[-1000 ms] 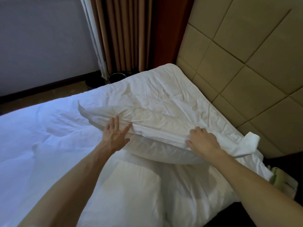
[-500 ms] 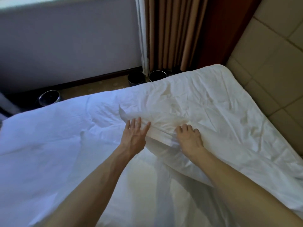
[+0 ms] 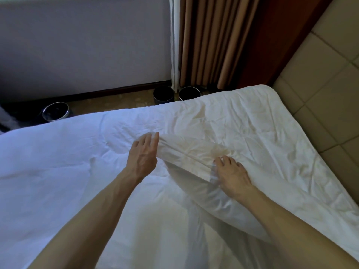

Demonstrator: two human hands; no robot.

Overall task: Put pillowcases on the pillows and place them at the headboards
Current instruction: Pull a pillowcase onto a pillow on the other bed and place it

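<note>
The fingers [image 3: 150, 139] of the left hand [image 3: 142, 156] lie straight and close together, their tips against the left end of the pillowcase [image 3: 194, 150], gripping nothing. The fingers [image 3: 226, 161] of the right hand [image 3: 232, 174] are spread and loose, pressing down on the pillowcase's near edge, where the pillow [image 3: 202, 191] bulges out beneath the fabric. Pillow and case lie on the bed sheet [image 3: 58, 171], running from between the hands toward the lower right, with a strip of sheet between them and the headboard [image 3: 320, 90].

The sheet is white and crumpled, bluish on the left and warmer near the tan, square-padded headboard. Beyond the bed stand a grey wall [image 3: 87, 45] with a dark baseboard, a patterned floor [image 3: 116, 100], and brown curtains [image 3: 209, 41] edged by a white sheer. Three round dark containers [image 3: 56, 111] sit on the floor, two of them at the curtain's foot.
</note>
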